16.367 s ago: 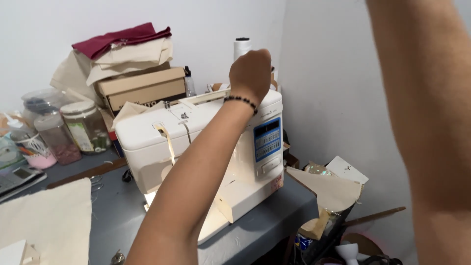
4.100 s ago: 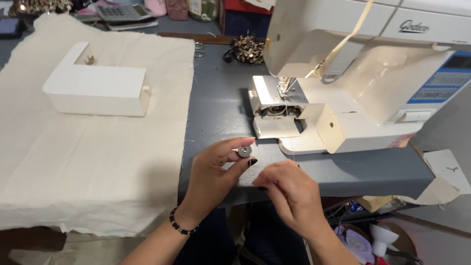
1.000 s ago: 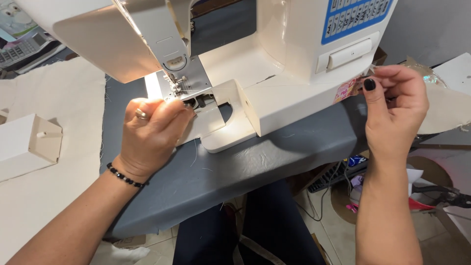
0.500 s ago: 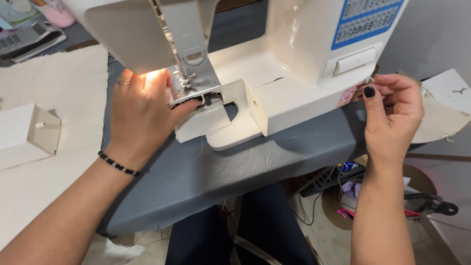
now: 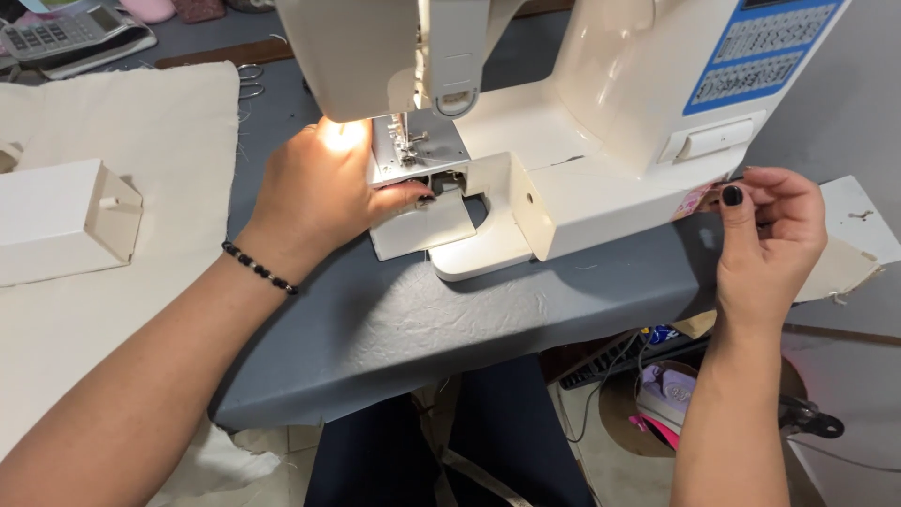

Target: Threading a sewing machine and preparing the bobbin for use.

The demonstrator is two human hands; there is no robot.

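Sewing machine point(image 5: 582, 141), cream-white with a blue panel, stands on the grey-covered table point(image 5: 394, 329) just beyond both sets of fingers; nearest the camera, the left forearm crosses the table edge, a dark beaded bracelet point(image 5: 258, 269) round its wrist; the left hand point(image 5: 319, 202) rests at the machine's bed, its fingers curled loosely with the tips reaching rightward into the opening below the needle point(image 5: 405, 141), touching the bobbin cover area, lit by the machine's lamp; whether those fingers pinch anything small I cannot tell; the right hand point(image 5: 765, 244) sits at the machine's right end, thumb with a dark nail pressed against the forefinger, lightly pinched at the machine's lower corner beside a small pink label point(image 5: 696, 200); left of the left-hand fingers, well apart, a white box-shaped piece point(image 5: 56, 221) lies on cream cloth point(image 5: 150, 122); farther away, past the cloth, a calculator point(image 5: 66, 33) lies by the table's back edge.
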